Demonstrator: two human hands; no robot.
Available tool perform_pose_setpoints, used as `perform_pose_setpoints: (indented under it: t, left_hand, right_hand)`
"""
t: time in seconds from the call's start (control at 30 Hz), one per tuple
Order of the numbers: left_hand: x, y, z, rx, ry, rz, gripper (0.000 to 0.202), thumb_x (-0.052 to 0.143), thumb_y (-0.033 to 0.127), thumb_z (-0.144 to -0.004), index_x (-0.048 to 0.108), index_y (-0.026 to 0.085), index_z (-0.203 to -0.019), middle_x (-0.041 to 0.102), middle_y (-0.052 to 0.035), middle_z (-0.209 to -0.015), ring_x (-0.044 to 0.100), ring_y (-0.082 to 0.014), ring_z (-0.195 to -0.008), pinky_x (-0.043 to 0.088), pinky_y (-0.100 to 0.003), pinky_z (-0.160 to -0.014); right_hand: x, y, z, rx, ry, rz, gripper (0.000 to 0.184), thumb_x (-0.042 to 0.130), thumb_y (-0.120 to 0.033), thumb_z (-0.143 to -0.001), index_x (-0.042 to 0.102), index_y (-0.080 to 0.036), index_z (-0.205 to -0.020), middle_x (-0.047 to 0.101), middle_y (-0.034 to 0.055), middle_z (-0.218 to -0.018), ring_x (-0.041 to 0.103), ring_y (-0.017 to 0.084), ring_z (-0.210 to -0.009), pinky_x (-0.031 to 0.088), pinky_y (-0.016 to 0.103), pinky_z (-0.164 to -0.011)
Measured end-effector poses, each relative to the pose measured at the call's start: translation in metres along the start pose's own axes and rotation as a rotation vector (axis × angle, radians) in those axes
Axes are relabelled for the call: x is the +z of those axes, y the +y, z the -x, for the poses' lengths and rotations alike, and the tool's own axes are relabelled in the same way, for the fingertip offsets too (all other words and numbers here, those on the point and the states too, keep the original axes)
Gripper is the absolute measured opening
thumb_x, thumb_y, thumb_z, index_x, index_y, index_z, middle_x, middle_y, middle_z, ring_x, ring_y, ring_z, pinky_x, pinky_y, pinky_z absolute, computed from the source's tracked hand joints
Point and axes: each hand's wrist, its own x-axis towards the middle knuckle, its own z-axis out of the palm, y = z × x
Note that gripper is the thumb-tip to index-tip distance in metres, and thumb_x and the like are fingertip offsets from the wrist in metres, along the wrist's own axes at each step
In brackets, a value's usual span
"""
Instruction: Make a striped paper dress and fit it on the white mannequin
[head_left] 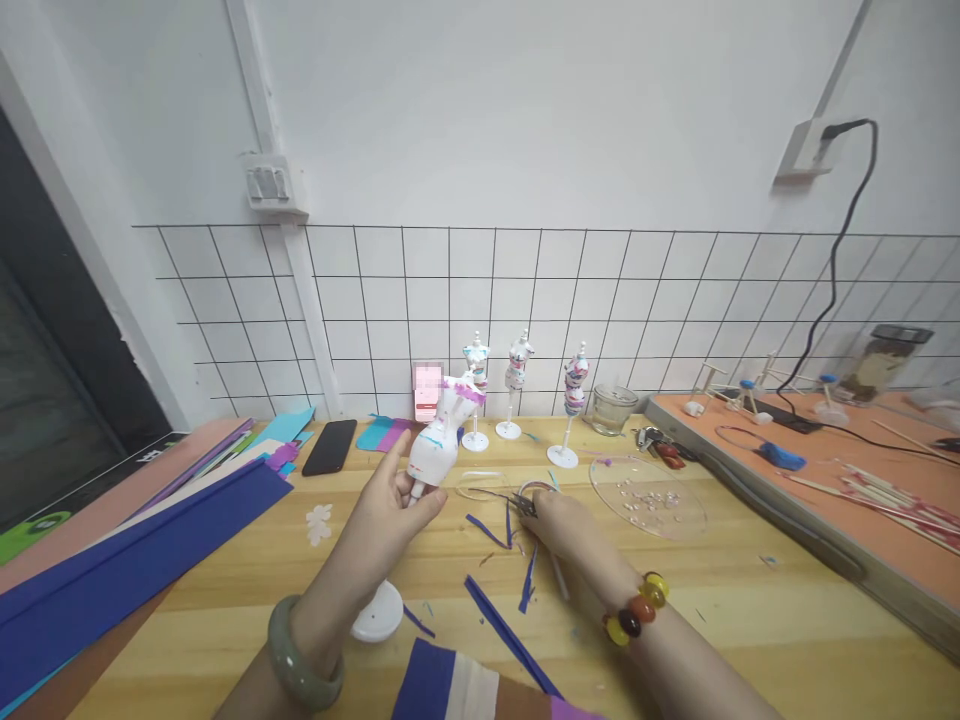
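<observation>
One wooden table (247, 560) bears the work; positions are taken from the held white dress form (433, 455). To its left lies a stack of coloured paper (150, 555), uneven at the edges; a sweep of the left elbow could, in my judgement, drag sheets across the table.

The dress form itself is tilted and raised in the left hand (388, 508), whose thumb and fingers are narrowed around the stem just under the torso. A white disc (377, 612) below it, partly behind the wrist, appears to be its base. Risk: slipping or twisting, caused by the low hold beneath a broad body.

Three standing dress forms (576, 385) are behind it and to its right, on narrow stems. A careless swing could topple the nearest.

A clear round tray (611, 474) lies farther to its right, beyond the right hand (559, 522). That hand's fingers curl over a scissors-like metal tool (523, 505); whether they grip it, I cannot tell. Its points face left, so lifting it carelessly might scratch the dress form or prick the left thumb.

Loose blue strips (528, 585), nearer than the dress form, could snag on a sleeveless forearm. Tiny beads (652, 500) in the tray would scatter if it were knocked.
</observation>
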Motion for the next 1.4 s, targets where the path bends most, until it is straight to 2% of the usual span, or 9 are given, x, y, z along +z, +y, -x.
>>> perform_pose_setpoints:
  t: [0.1,0.27,0.37,0.47,0.6,0.93,1.17,1.3,1.4]
  left_hand:
    - [-0.002,-0.003,-0.002,0.012,0.009,-0.004,0.09,0.063,0.025,-0.071,0.009,0.017,-0.142,0.064,-0.0064,-0.103,0.055,-0.017,-0.094,0.041,-0.026,-0.076]
    - [-0.001,-0.002,-0.004,0.033,0.072,-0.035,0.085,0.062,0.024,-0.07,0.017,0.017,-0.141,0.062,-0.0027,-0.089,0.052,-0.0138,-0.072,0.04,-0.024,-0.059]
    - [-0.001,0.001,-0.003,0.039,0.094,-0.067,0.077,0.061,0.023,-0.069,0.026,0.02,-0.138,0.059,0.0018,-0.076,0.048,-0.0121,-0.064,0.036,-0.023,-0.057]
    - [0.0,0.003,-0.002,0.044,0.101,-0.058,0.074,0.06,0.022,-0.069,0.03,0.019,-0.136,0.057,0.0022,-0.074,0.047,-0.0126,-0.065,0.035,-0.023,-0.057]
    - [0.002,0.003,-0.001,0.04,0.109,-0.06,0.07,0.059,0.022,-0.068,0.035,0.019,-0.133,0.057,0.0019,-0.073,0.046,-0.0125,-0.062,0.034,-0.024,-0.056]
    - [0.004,0.001,-0.003,0.018,0.104,-0.044,0.071,0.061,0.024,-0.065,0.036,0.017,-0.132,0.06,0.0004,-0.077,0.049,-0.014,-0.067,0.035,-0.024,-0.058]
    - [0.006,0.004,-0.002,0.004,0.13,-0.07,0.075,0.063,0.027,-0.062,0.037,0.017,-0.132,0.057,0.0026,-0.071,0.046,-0.0134,-0.062,0.033,-0.024,-0.055]
    - [0.006,0.003,-0.004,0.007,0.121,-0.052,0.073,0.062,0.025,-0.06,0.04,0.017,-0.129,0.058,0.0013,-0.077,0.045,-0.0129,-0.063,0.033,-0.023,-0.053]
    - [0.006,0.003,-0.004,0.004,0.12,-0.061,0.071,0.063,0.027,-0.061,0.041,0.016,-0.128,0.057,0.0015,-0.076,0.043,-0.0122,-0.061,0.033,-0.023,-0.053]
  right_hand:
    - [-0.001,-0.003,0.001,-0.02,0.008,0.022,0.023,0.054,-0.03,-0.087,0.057,-0.014,-0.103,0.062,0.005,-0.1,0.061,0.018,-0.085,0.049,0.037,-0.075]
    - [-0.014,-0.019,0.01,-0.075,0.067,0.042,0.018,0.049,-0.015,-0.083,0.062,-0.008,-0.094,0.063,0.0194,-0.101,0.057,0.026,-0.096,0.041,0.033,-0.076]
    - [-0.019,-0.035,0.024,-0.178,-0.01,0.02,0.019,0.05,-0.017,-0.08,0.068,-0.013,-0.083,0.068,0.0148,-0.089,0.062,0.024,-0.085,0.04,0.028,-0.065]
    - [-0.019,-0.049,0.036,-0.263,-0.15,0.002,0.012,0.059,-0.02,-0.07,0.071,-0.017,-0.073,0.071,0.0087,-0.075,0.064,0.022,-0.069,0.037,0.025,-0.052]
    - [-0.019,-0.058,0.043,-0.285,-0.277,0.005,0.012,0.066,-0.02,-0.061,0.072,-0.015,-0.07,0.071,0.0101,-0.073,0.064,0.023,-0.065,0.034,0.024,-0.046]
    - [-0.017,-0.063,0.048,-0.317,-0.326,-0.012,0.022,0.053,-0.01,-0.063,0.072,-0.015,-0.075,0.072,0.0109,-0.073,0.065,0.024,-0.064,0.034,0.024,-0.043]
    - [-0.017,-0.057,0.044,-0.321,-0.219,-0.027,0.019,0.053,-0.015,-0.071,0.071,-0.017,-0.074,0.073,0.0088,-0.077,0.065,0.02,-0.066,0.037,0.023,-0.047]
    - [-0.027,-0.044,0.033,-0.227,-0.065,0.016,0.019,0.048,-0.015,-0.084,0.067,-0.014,-0.085,0.07,0.0096,-0.089,0.064,0.02,-0.081,0.044,0.027,-0.066]
    - [-0.033,-0.029,0.026,-0.149,-0.011,0.058,0.019,0.048,-0.026,-0.09,0.061,-0.013,-0.096,0.064,0.0066,-0.097,0.061,0.018,-0.086,0.048,0.035,-0.076]
